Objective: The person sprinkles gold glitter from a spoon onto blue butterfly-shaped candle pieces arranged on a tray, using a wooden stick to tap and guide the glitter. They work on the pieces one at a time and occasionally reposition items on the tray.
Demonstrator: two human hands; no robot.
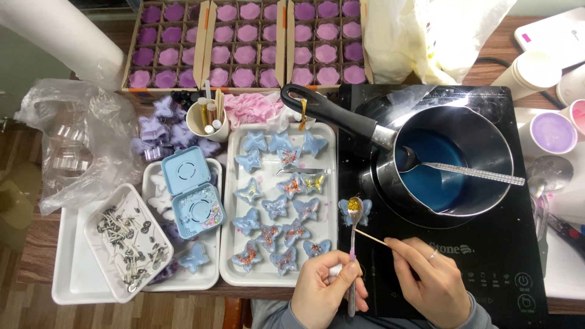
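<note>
Small metal spoon (pixel 355 210), bowl heaped w/ gold glitter, hangs over a blue butterfly-shaped wax piece (pixel 354 212) lying on the black glass cooktop (pixel 487 256), just right of the white tray. Spoon handle thin, pinkish then metal twd the bottom, running down into the left hand (pixel 323 289), which pinches it betw thumb & fingers, knuckles up, wrist at the frame's lower edge. Right hand (pixel 429 277) holds a thin wooden stick (pixel 370 237) by fingertips, closed on it; stick tip angled up-left, meeting the spoon handle just below the bowl. Ring on one finger.

White tray (pixel 280 207): approx. a dozen+ glossy blue butterfly pieces, several w/ gold/copper glitter centres, tweezers among them. On the cooktop, steel saucepan (pixel 451 158) w/ black handle, blue liquid inside, a metal spoon w/ studded handle resting across the rim. Left: open light-blue plastic case (pixel 192 192) w/ sequins, white dish of metal wick tabs (pixel 128 240), lilac butterfly moulds. Back: cardboard boxes (pixel 250 42) of purple flower-shaped wax pieces in grid cells.
</note>
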